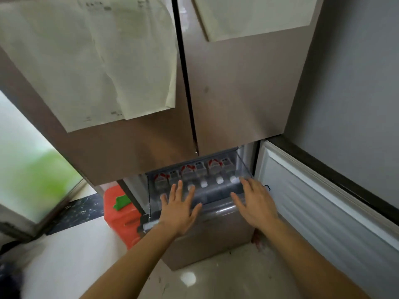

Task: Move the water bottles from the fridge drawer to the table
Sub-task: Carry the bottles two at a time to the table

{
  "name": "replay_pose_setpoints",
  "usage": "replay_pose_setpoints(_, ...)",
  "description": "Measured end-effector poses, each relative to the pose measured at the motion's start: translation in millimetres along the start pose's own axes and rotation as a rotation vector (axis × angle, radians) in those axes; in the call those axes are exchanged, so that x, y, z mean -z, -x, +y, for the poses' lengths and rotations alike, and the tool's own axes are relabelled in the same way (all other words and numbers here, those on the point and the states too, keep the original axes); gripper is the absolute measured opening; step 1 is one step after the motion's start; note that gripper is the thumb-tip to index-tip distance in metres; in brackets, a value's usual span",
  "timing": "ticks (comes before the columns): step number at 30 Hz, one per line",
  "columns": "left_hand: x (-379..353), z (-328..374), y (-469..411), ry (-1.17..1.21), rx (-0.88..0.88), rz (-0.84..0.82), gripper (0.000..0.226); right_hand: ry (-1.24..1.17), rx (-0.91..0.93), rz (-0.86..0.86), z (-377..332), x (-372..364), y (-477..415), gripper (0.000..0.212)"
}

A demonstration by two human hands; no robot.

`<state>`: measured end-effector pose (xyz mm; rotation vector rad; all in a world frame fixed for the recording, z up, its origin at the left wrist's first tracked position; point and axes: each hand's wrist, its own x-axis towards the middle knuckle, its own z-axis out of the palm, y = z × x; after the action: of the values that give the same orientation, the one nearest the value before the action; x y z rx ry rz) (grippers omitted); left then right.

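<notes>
A clear plastic fridge drawer point(245, 169) is pulled out below the fridge's two upper doors. Several water bottles point(213, 168) with white caps and red-and-white labels lie in it side by side, caps toward me. My left hand point(178, 209) hovers flat over the drawer's left front, fingers spread, covering part of the nearest bottles. My right hand point(253, 202) is spread over the drawer's right front corner. Neither hand holds anything. No table is in view.
An open lower fridge door point(319, 195) with a white inner lining swings out on the right. An orange container point(121, 214) with a green piece on it stands on the floor at the left. Paper sheets point(90, 61) hang on the upper doors.
</notes>
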<state>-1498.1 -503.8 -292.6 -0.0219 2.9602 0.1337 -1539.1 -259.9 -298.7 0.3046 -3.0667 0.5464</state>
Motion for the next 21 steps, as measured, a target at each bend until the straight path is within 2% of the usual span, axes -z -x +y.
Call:
replay_pose_setpoints(4, -7.8, 15.7, -36.0, 0.090, 0.070, -0.025, 0.067, -0.036, -0.002, -0.133, 18.7, -2.0, -51.4, 0.063)
replay_pose_setpoints(7, -18.6, 23.6, -66.4, 0.113, 0.056, -0.055, 0.066, -0.039, 0.007, -0.216, 24.2, -11.5, -82.3, 0.059)
replay_pose_setpoints(15, -59.1, 23.8, -167.7, 0.274, 0.078, -0.289, 0.065, -0.032, -0.109, -0.357, 39.7, -51.8, -151.3, 0.043)
replay_pose_setpoints(21, -91.4, 22.3, -213.0, 0.283, 0.105, -0.384, 0.070, -0.062, -0.129, -0.403, 43.7, -87.7, -182.5, 0.056)
